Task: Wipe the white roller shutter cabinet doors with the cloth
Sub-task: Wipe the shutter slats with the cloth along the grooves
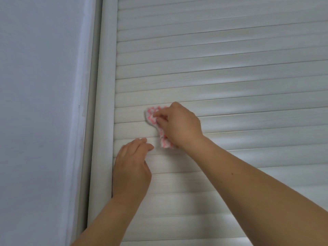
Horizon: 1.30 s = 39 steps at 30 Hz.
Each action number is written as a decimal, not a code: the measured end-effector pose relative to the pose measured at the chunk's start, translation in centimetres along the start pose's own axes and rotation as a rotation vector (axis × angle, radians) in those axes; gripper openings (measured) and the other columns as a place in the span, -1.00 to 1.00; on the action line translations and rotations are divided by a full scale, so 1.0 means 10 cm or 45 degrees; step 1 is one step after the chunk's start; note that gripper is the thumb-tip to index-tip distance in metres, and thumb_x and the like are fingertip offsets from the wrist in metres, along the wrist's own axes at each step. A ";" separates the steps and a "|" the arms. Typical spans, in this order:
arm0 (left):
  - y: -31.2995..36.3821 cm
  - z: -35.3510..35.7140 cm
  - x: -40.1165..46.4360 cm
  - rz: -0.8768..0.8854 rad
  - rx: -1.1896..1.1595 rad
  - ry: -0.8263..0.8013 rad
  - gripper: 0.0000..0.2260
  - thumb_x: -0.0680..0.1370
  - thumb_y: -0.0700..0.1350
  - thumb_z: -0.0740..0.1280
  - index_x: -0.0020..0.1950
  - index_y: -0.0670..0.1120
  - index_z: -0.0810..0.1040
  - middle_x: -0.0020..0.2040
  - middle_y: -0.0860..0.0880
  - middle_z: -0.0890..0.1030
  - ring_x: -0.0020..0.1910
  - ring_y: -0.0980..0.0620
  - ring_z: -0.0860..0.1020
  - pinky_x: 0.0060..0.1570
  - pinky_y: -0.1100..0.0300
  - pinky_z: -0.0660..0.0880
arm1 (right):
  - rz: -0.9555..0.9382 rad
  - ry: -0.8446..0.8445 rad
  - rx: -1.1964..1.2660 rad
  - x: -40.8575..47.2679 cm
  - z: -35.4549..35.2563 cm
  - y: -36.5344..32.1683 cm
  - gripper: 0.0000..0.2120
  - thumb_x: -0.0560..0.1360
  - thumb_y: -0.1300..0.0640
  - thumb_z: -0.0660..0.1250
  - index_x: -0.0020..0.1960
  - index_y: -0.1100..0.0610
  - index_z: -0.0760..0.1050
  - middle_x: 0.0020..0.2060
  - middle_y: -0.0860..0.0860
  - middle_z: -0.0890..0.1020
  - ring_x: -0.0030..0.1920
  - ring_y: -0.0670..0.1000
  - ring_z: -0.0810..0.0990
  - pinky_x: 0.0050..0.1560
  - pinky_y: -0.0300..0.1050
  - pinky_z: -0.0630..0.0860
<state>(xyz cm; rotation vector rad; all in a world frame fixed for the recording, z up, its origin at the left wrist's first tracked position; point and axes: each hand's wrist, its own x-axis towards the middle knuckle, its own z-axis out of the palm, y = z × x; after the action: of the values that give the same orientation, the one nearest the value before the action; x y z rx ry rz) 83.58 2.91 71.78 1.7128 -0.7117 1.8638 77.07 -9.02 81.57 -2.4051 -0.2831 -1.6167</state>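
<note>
The left hand (pixel 132 167) rests on the shutter (pixel 221 77) low on its left side, fingers straight and close together, tips touching a slat just beside the frame post (pixel 104 103). It holds nothing and appears to brace the person against the door.

Just above and to the right, the right hand (pixel 179 124) pinches the cloth (pixel 152 118), a small white piece with a pink pattern. The fingers are curled round it and press the bunched upper part against a slat; a loose tail hangs down below the palm, apart from the left fingertips.

Procedure for the step in hand, judged from this position:
- Move the cloth along the slats, not across them, so that it follows each groove.
- Keep pressure light and even; the slats probably flex under a hard push.
- Spread the cloth flatter to cover more of each slat per pass.
- Work the seam where slats meet the post, since dust probably collects there.

Further up, the slats run on to the top edge of the view, so much of the door likely remains. The post limits leftward travel. Left of it stands a plain pale wall (pixel 39 103). Nothing else obstructs the cloth.
</note>
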 end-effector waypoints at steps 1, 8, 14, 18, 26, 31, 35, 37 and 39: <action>0.01 0.00 0.01 -0.005 0.003 0.004 -0.56 0.37 -0.30 -0.02 -0.02 -0.13 0.62 0.06 -0.07 0.63 0.11 -0.04 0.51 0.13 0.05 0.44 | -0.036 -0.044 0.042 -0.03 -0.03 0.03 -0.77 0.57 0.00 0.19 0.13 -0.13 0.57 0.06 -0.02 0.44 0.08 0.07 0.51 -0.05 -0.12 0.37; 0.03 -0.01 0.00 -0.041 0.007 0.003 -0.61 0.33 -0.42 0.12 -0.02 -0.15 0.62 0.04 -0.10 0.64 0.08 -0.14 0.57 0.15 -0.06 0.46 | 0.272 0.483 -0.145 -0.14 -0.54 0.69 -0.76 0.53 0.09 0.20 0.12 -0.04 0.57 0.12 -0.02 0.46 0.15 0.04 0.46 -0.02 -0.04 0.41; 0.01 0.02 -0.02 -0.042 -0.027 -0.010 -0.61 0.35 -0.41 0.11 -0.01 -0.14 0.62 0.07 -0.08 0.63 0.13 -0.10 0.55 0.11 -0.17 0.50 | 0.174 0.397 -0.296 0.00 -0.36 0.58 -0.70 0.57 0.09 0.12 0.22 -0.02 0.52 0.21 0.03 0.48 0.30 0.12 0.32 0.09 0.06 0.38; -0.06 0.01 -0.04 0.007 -0.143 0.001 -0.58 0.41 -0.28 -0.02 -0.03 -0.15 0.62 0.11 -0.09 0.61 0.20 0.07 0.41 0.23 -0.08 0.44 | -0.004 0.321 -0.323 0.11 -0.08 0.20 -0.68 0.59 0.08 0.10 0.30 -0.05 0.46 0.22 0.00 0.44 0.30 0.11 0.31 -0.07 -0.08 0.33; -0.14 -0.23 -0.10 -0.237 -0.321 0.130 -0.61 0.29 -0.45 0.02 -0.14 -0.07 0.46 -0.13 0.16 0.36 -0.06 0.05 0.42 0.01 0.50 0.31 | -0.230 0.216 -0.280 0.20 0.43 -0.39 -0.69 0.60 0.11 0.14 0.31 -0.06 0.42 0.22 0.04 0.35 0.22 0.15 0.33 -0.23 -0.08 0.28; -0.19 -0.30 -0.10 -0.486 -0.409 0.268 -0.63 0.34 -0.56 0.08 -0.17 -0.11 0.40 -0.16 0.06 0.36 -0.15 0.12 0.41 -0.06 0.50 0.33 | -0.362 0.140 -0.314 0.06 0.59 -0.50 -0.69 0.60 0.05 0.13 0.31 -0.17 0.39 0.23 -0.01 0.34 0.25 0.12 0.30 -0.16 -0.08 0.24; -0.16 -0.35 -0.09 -0.471 -0.408 0.346 -0.74 0.35 -0.43 0.06 -0.18 -0.12 0.40 -0.19 0.10 0.34 -0.18 0.17 0.39 -0.09 0.52 0.31 | -0.415 0.142 -0.319 -0.19 0.74 -0.46 -0.72 0.56 0.05 0.21 0.24 -0.16 0.45 0.15 0.00 0.43 0.15 0.12 0.40 -0.19 -0.05 0.34; -0.16 -0.36 -0.09 -0.458 -0.416 0.341 -0.76 0.33 -0.38 0.04 -0.18 -0.13 0.40 -0.19 0.10 0.33 -0.19 0.16 0.39 -0.10 0.51 0.31 | -0.405 0.171 -0.349 -0.33 0.80 -0.44 -0.75 0.45 0.05 0.35 0.12 -0.16 0.54 0.01 0.00 0.51 -0.01 0.12 0.51 -0.31 -0.07 0.41; -0.14 -0.36 -0.11 -0.460 -0.428 0.313 -0.78 0.34 -0.36 0.05 -0.18 -0.14 0.41 -0.19 0.06 0.34 -0.19 0.17 0.38 -0.11 0.51 0.31 | -0.399 0.184 -0.358 -0.46 0.86 -0.41 -0.77 0.40 0.00 0.39 0.04 -0.19 0.57 -0.09 -0.03 0.52 -0.12 0.09 0.54 -0.40 -0.14 0.35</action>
<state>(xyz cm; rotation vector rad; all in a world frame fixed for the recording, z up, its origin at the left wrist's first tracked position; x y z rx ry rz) 81.94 6.37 70.50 1.2754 -0.5379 1.5649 81.76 -2.72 74.53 -2.5255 -0.4527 -2.0827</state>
